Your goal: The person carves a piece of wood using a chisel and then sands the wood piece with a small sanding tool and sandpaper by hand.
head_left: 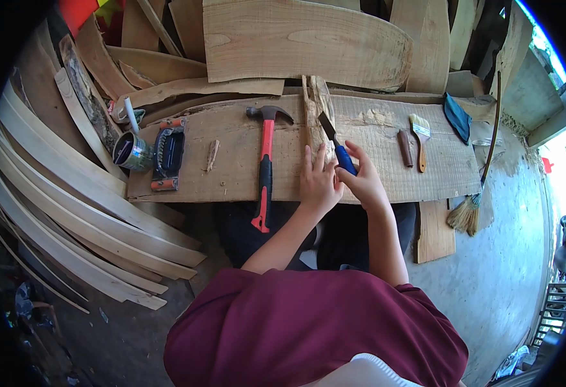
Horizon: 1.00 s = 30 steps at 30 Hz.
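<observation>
My right hand [365,182] is closed around the blue handle of a chisel [343,157]. Its flat metal blade points up and to the left, over a rough, split piece of wood [319,106]. On the near end of that piece lies my left hand [320,187], fingers stretched out and pressing on it, close beside the right hand. The wood under the left palm is hidden. Left of the hands, a claw hammer [267,151] with a red and black handle rests on the wide plank [231,174], its handle end jutting past the near edge.
Left on the plank lie a sanding block [169,153] and a wood chip [212,156]; a tin [132,151] stands beside them. To the right are a brown stick [405,148], a paintbrush [420,142] and a dark cloth [458,118]. Boards [302,45] lean behind; curved strips [89,213] lie left.
</observation>
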Available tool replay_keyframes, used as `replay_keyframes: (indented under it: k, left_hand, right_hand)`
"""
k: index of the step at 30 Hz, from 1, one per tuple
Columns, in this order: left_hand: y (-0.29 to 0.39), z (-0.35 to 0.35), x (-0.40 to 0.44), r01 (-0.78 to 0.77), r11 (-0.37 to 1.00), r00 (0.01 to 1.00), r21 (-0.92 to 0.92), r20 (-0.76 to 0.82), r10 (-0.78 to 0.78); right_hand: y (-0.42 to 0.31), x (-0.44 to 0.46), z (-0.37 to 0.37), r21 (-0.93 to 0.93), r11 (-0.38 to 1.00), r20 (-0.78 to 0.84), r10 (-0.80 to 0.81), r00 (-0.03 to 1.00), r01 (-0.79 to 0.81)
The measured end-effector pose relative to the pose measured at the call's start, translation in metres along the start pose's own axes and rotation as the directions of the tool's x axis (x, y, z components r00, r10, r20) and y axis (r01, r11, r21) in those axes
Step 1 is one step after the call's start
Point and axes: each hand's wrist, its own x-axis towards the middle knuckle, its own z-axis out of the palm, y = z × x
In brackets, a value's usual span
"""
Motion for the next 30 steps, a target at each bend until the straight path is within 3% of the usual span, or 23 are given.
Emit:
replay_keyframes:
  k: [1, 4, 5, 10, 12, 18, 30]
  left_hand:
    - [0.0, 0.0, 0.0, -0.002, 1.0, 1.0, 0.011, -0.013, 0.002]
    - [0.0, 0.002, 0.001, -0.013, 1.0, 0.999, 0.023, -0.041, 0.014]
    - [-0.001, 0.003, 0.0, -0.023, 0.999, 0.998, 0.023, -0.052, 0.024]
    - [-0.004, 0.005, -0.001, -0.029, 0.999, 0.998, 0.032, -0.047, 0.03]
    - [-0.003, 0.003, -0.001, -0.024, 0.999, 0.999, 0.032, -0.025, 0.025]
    - [0.0, 0.002, 0.001, 0.008, 1.0, 1.0, -0.009, -0.012, -0.008]
    - [0.0, -0.001, 0.001, -0.011, 1.0, 1.0, 0.012, -0.009, 0.012]
  right_hand:
    - [0.001, 0.0, -0.001, -0.002, 1.0, -0.001, 0.0, 1.0, 0.0]
    - [0.001, 0.004, -0.002, -0.284, 0.878, -0.077, -0.422, 0.903, 0.386]
    - [-0.004, 0.003, 0.004, -0.286, 0.85, -0.155, -0.496, 0.854, 0.442]
    - [-0.007, -0.001, 0.013, -0.454, 0.783, -0.153, -0.539, 0.828, 0.425]
    - [-0.023, -0.01, 0.015, -0.528, 0.847, -0.182, -0.175, 0.968, 0.054]
    - [-0.008, -0.008, 0.007, -0.575, 0.797, -0.166, -0.332, 0.929, 0.182]
    - [-0.019, -0.015, 0.019, -0.613, 0.77, -0.267, -0.413, 0.871, 0.177]
